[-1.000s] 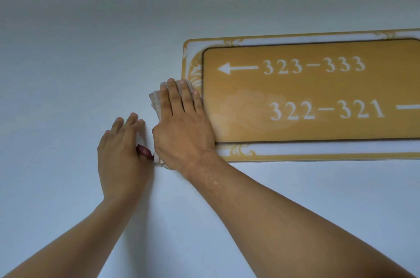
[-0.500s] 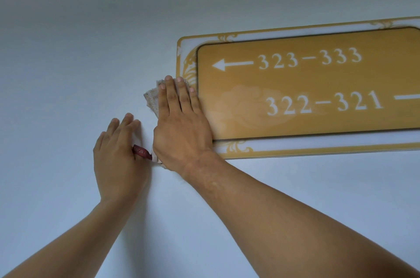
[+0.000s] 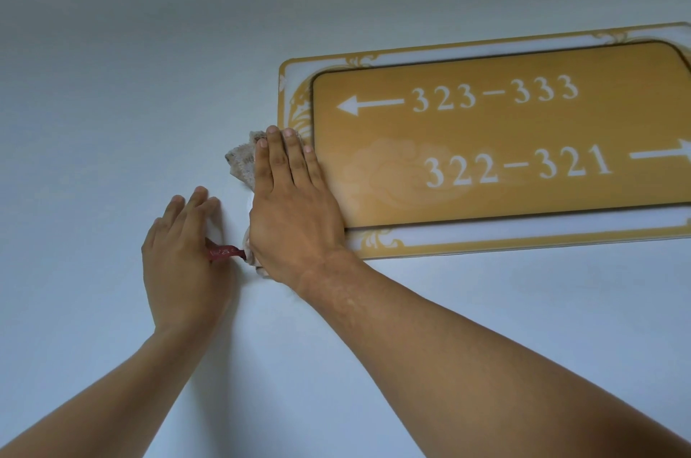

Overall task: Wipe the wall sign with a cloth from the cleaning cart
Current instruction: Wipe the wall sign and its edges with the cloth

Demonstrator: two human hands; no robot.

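A gold wall sign (image 3: 523,143) with white room numbers and arrows hangs on the wall at the right. My right hand (image 3: 293,210) lies flat over its left border, pressing a pale speckled cloth (image 3: 242,164) against the sign's edge and the wall. The cloth sticks out above and to the left of my fingers, and a bit shows below my palm. My left hand (image 3: 183,255) rests flat on the wall just left of it, with a small red item (image 3: 224,253) showing at its thumb side; what that item is cannot be told.
Plain pale wall (image 3: 149,64) surrounds the sign on all visible sides. The sign's right end runs out of the frame. The cleaning cart is not in view.
My view has tilted and shifted, so the sign looks slanted and more of its right arrow shows. Both hands and the cloth stay at the sign's left edge, hardly moved.
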